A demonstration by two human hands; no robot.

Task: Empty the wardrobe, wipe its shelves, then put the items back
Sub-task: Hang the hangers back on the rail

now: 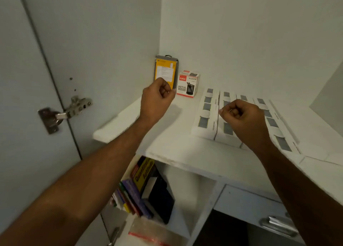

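1. Nearest us, in the compartment under the shelf, a row of leaning books [138,188] stood beside a black folder [161,199], with a clear plastic bag [148,234] lying below them.
2. Both our hands hung over the wardrobe shelf [167,145]: the left hand [156,99] and the right hand [243,117] each had fingers curled into a loose fist, and we could not make out anything held in either.
3. Under the right hand lay a row of flat white boxes [206,114], side by side and touching.
4. In the far left corner a yellow-and-grey package [166,69] stood upright, just beside a small metal mesh pen-holder box [188,84].
5. We judged the tall package likely to topple if a knuckle brushed it, and the flat boxes likely to slide off the front edge.
6. The shelf and walls were white and dimly lit; the door hinge [63,114] sat at left.
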